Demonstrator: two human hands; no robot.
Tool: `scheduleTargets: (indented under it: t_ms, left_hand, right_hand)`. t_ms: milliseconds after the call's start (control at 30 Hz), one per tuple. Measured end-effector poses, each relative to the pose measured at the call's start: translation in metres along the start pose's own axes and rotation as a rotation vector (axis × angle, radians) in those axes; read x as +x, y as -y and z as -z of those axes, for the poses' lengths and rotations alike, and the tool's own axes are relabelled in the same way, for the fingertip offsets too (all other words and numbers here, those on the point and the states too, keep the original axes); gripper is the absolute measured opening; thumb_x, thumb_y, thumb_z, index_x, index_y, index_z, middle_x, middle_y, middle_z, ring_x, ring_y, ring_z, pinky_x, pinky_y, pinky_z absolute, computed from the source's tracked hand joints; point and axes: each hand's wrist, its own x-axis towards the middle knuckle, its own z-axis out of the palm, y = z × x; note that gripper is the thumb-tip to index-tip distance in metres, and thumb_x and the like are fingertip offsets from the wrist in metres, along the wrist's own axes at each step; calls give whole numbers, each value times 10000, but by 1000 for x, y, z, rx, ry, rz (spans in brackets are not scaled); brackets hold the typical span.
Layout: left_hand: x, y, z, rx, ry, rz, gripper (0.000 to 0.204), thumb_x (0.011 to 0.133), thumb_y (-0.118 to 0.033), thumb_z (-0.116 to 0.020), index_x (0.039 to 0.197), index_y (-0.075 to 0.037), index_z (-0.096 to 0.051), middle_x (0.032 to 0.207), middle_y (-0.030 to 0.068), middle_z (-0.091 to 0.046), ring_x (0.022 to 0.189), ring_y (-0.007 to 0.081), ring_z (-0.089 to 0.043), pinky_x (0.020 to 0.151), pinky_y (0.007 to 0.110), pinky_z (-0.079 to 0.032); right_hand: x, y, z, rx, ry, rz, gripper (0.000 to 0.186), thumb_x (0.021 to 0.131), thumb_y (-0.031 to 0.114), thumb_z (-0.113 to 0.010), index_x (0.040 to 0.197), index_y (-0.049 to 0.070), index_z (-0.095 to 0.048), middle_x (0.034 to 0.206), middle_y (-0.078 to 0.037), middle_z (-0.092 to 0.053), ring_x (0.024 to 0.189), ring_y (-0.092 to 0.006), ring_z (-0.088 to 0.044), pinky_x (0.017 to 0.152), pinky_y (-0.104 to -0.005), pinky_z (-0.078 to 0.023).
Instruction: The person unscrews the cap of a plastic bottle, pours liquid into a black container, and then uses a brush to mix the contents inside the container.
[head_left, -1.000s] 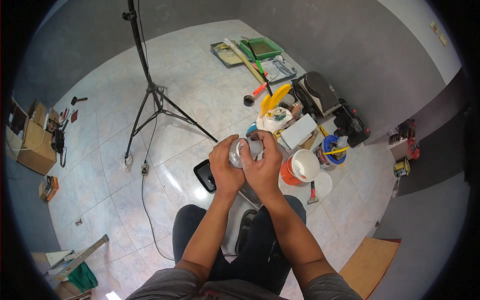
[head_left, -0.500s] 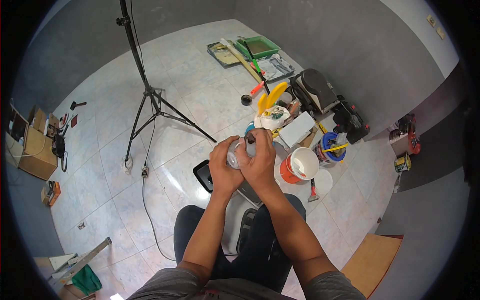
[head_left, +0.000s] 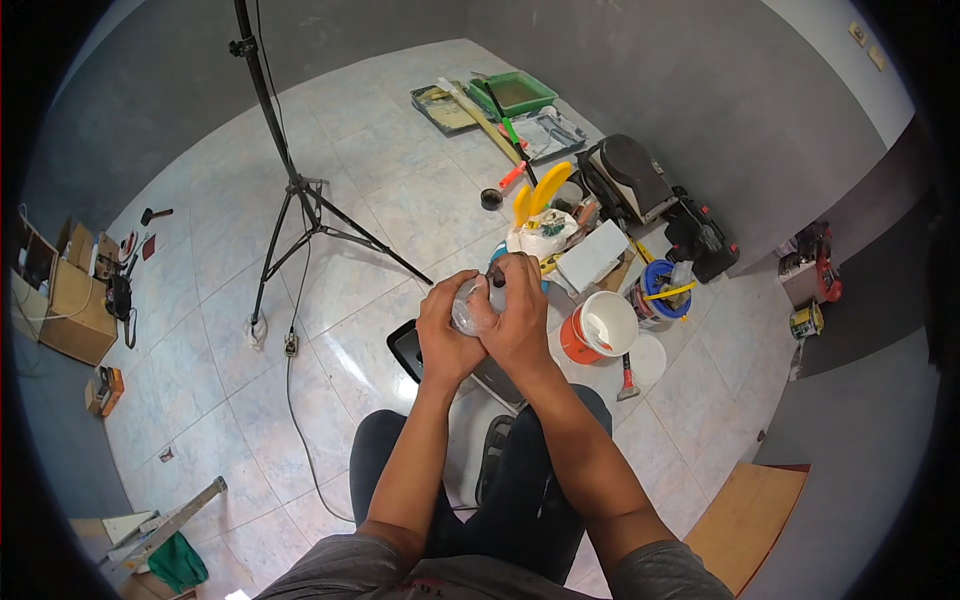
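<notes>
Here, the left hand (head_left: 446,338) and the right hand (head_left: 515,325) together hold one clear object (head_left: 464,312), the fingers of both being curled closely around it

Container (head_left: 466,314) between left hand (head_left: 443,338) and right hand (head_left: 517,328); tripod (head_left: 296,187) left; bucket (head_left: 576,343) right; tray (head_left: 527,107) beyond bucket.

Wears a grey shirt (head_left: 500,582) with short sleeves (head_left: 655,568) and small reddish lettering (head_left: 432,584) on its front. Beyond the shirt, wears dark trousers (head_left: 383,450), and farther from it, dark footwear (head_left: 493,462).
</notes>
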Motion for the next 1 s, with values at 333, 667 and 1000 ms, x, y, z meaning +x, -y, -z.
scheduleTargets:
  t_ms: [333, 667, 1000]
  left_hand:
    - [-2, 18, 10, -43, 45, 53, 636, 697, -121, -935, 1294, -84, -720, 1259, 133, -772, 1167, 362, -724, 1040, 427, -530]
    - [-10, 44, 49, 89, 167, -152, 802, 569, -171, -1007, 1315, -95, -723, 1288, 110, -760, 1200, 340, -702, 1060, 438, -514]
    - [-54, 48, 32, 36, 279, -246, 819, 588, -222, -1003, 1348, -110, -720, 1276, 117, -758, 1197, 325, -701, 1042, 446, -493]
  right_hand:
    - [-6, 3, 6, -9, 187, -75, 213, 996, 103, -681, 1109, -42, -573, 1023, -222, -616, 987, -412, -596, 882, -491, -488]
    - [3, 15, 32, -50, 600, -168, 193, 946, 84, -684, 1069, -25, -582, 1022, -267, -654, 1014, -484, -640, 897, -554, -522]
    - [-20, 19, 76, -241, 806, -148, 315, 889, 122, -771, 1058, -31, -554, 1036, -260, -659, 1031, -479, -659, 903, -553, -549]
